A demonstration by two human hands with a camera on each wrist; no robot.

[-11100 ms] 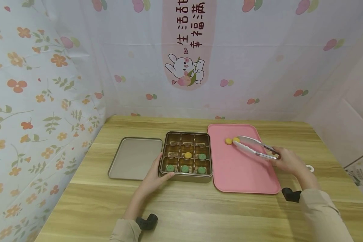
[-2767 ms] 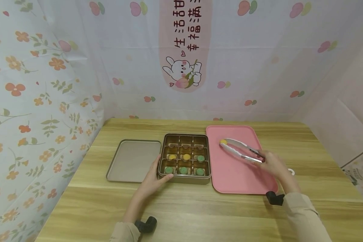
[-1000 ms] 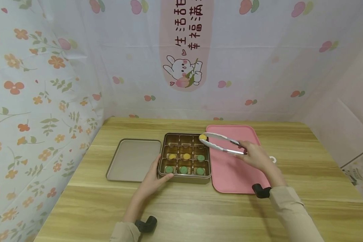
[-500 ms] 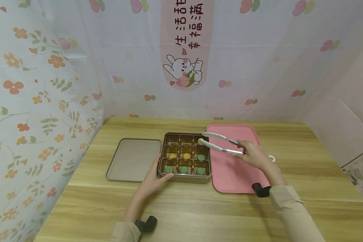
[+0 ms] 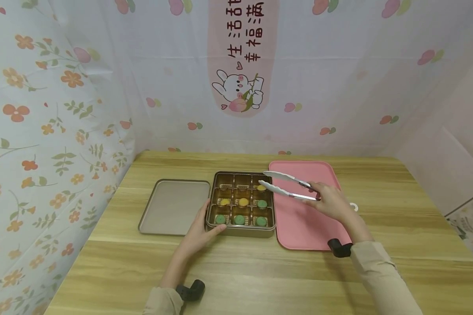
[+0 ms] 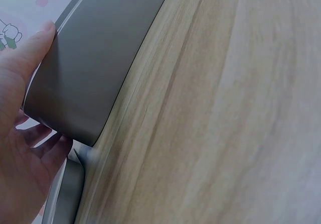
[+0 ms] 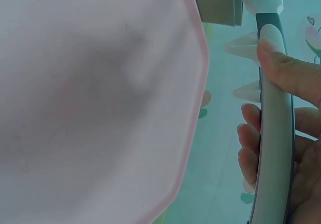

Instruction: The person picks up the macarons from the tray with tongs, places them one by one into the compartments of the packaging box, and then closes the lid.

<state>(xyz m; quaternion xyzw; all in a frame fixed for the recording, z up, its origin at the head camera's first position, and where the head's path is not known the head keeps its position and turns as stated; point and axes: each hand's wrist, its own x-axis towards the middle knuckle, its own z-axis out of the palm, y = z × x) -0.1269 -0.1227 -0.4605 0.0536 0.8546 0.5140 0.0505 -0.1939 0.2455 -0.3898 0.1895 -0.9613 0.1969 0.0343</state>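
Note:
My left hand [image 5: 199, 232] grips the near left corner of a brown metal tin [image 5: 246, 232], thumb on the front and fingers along the left side. The left wrist view shows the tin's wall [image 6: 85, 68] between them. Metal tongs [image 5: 299, 196] are held in my right hand [image 5: 331, 202], their tips spread over the tin's back right compartment. A round yellow cookie [image 5: 261, 187] lies there, partly hidden by the lower tip and apart from the upper one. The middle row has two yellow cookies [image 5: 243, 201] and a green cookie [image 5: 262, 204]; green cookies [image 5: 239, 219] fill the front row.
A shallow lid [image 5: 175, 208] lies left of the tin, close to my left fingers. The pink tray [image 5: 315, 223] lies to the right, under the tongs and right hand. A patterned cloth [image 5: 173, 87] hangs behind the wooden table [image 5: 236, 271].
The tongs carried a yellow cookie from the pink tray to the back right compartment and let it go there; their tips have spread. Earlier, another yellow cookie reached the middle left compartment. My left hand stayed.

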